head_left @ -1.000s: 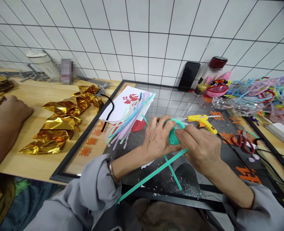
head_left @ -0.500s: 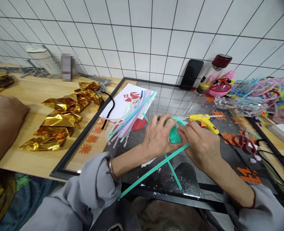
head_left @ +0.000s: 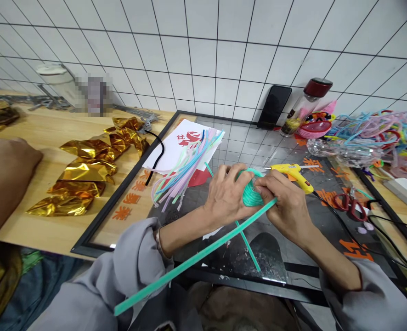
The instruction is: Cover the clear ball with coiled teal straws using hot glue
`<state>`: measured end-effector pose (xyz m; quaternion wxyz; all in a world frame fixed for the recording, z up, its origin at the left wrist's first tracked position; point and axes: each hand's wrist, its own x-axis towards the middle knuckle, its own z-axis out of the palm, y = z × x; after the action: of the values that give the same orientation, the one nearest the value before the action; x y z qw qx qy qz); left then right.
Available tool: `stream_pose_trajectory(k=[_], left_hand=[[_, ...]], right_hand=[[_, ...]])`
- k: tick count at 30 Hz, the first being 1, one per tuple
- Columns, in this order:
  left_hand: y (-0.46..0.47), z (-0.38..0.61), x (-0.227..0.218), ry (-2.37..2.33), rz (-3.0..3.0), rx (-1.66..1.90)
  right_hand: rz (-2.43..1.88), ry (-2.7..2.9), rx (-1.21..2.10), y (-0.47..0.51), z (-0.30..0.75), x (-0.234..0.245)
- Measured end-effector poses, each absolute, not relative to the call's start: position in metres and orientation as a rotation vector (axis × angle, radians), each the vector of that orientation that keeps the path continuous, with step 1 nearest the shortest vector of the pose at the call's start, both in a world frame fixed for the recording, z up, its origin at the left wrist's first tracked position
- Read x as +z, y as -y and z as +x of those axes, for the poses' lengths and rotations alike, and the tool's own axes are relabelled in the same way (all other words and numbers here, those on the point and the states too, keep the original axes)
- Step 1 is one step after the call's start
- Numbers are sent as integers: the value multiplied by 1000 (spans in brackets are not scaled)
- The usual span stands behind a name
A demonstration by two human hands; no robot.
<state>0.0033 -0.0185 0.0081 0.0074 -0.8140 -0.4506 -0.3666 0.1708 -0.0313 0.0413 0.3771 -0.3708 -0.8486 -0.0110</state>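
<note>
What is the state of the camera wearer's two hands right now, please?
Left hand: closed around the green coil.
Right hand: closed, holding the green strip beside the coil.

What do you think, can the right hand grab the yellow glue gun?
Probably yes: the yellow glue gun lies just beyond the right hand, with nothing seen between. That hand is busy at the green pipe-cleaner coil, though, and might need to let go.
</note>
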Motion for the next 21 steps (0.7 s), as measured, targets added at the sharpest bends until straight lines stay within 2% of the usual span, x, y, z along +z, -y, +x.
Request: stream_pose_trajectory(k=[5, 9, 21], left_hand=[[17, 4, 4, 1348, -2527, -1214], [14, 5, -3, 1257, -2535, -1397], [10, -3, -1, 1092, -2858, -1608]], right_hand=[[-933, 2169, -36, 31, 171, 39], [-910, 2168, -4, 30, 171, 38], [-861, 2116, 87, 25, 173, 37]])
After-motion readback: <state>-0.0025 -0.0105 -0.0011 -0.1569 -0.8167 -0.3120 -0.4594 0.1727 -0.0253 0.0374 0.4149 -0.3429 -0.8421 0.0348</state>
